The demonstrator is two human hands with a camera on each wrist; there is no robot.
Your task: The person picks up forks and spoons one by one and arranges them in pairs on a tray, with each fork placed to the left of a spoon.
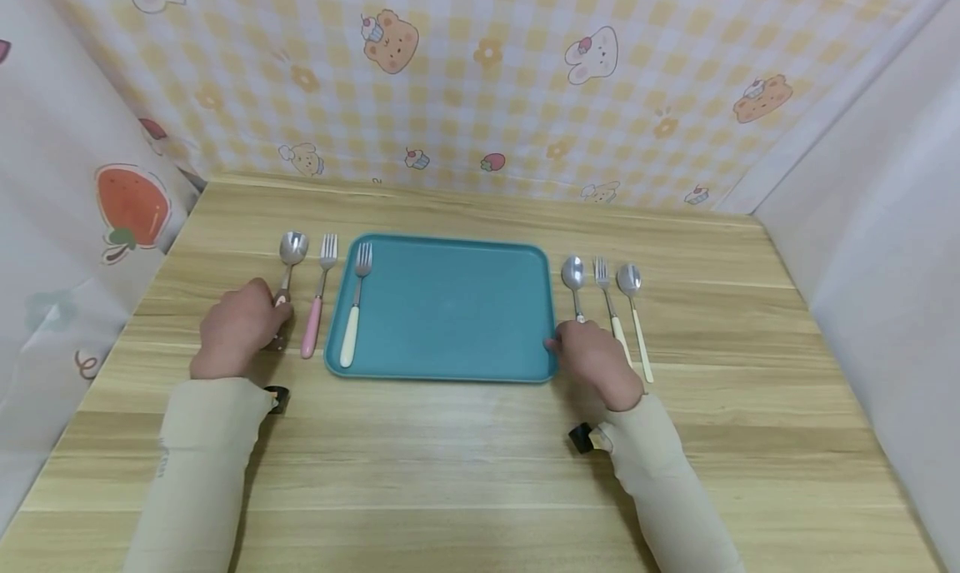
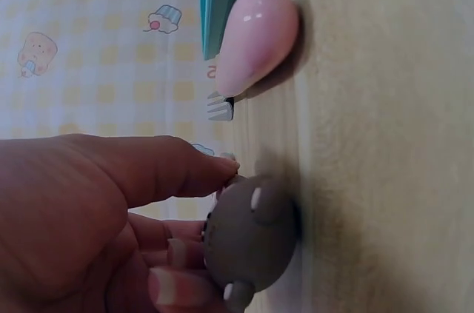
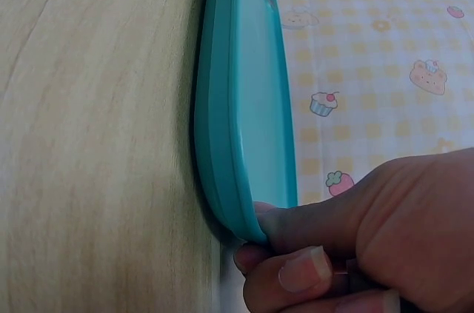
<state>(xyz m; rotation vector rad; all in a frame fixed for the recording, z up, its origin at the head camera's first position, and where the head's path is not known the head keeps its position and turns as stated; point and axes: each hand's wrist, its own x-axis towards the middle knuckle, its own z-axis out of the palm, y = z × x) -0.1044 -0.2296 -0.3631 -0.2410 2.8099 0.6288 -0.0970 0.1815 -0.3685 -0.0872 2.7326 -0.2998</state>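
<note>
Wooden table (image 1: pixel 480 465): light grain, walled on three sides by a checked cloth backdrop (image 1: pixel 525 82) printed with bears and rabbits.

Teal tray (image 1: pixel 450 306): lies flat at the table's centre; a cream-handled fork (image 1: pixel 352 319) rests inside along its left edge.

Left hand (image 1: pixel 236 327): left of the tray, fingers curled around the grey handle of a spoon (image 1: pixel 288 265) whose bowl points away; thumb and fingertips (image 2: pixel 215 169) pinch the handle's rounded end.

Right hand (image 1: pixel 596 361): at the tray's near right corner, thumb against the rim, fingers (image 3: pixel 304 268) curled beneath; whether it also grips cutlery cannot be told.

Pink-handled fork (image 1: pixel 318 302): between the grey-handled spoon and the tray, apart from both.

Right-side cutlery: a spoon (image 1: pixel 573 277), a second fork (image 1: pixel 606 294) and another spoon (image 1: pixel 633 306), side by side just right of the tray.
</note>
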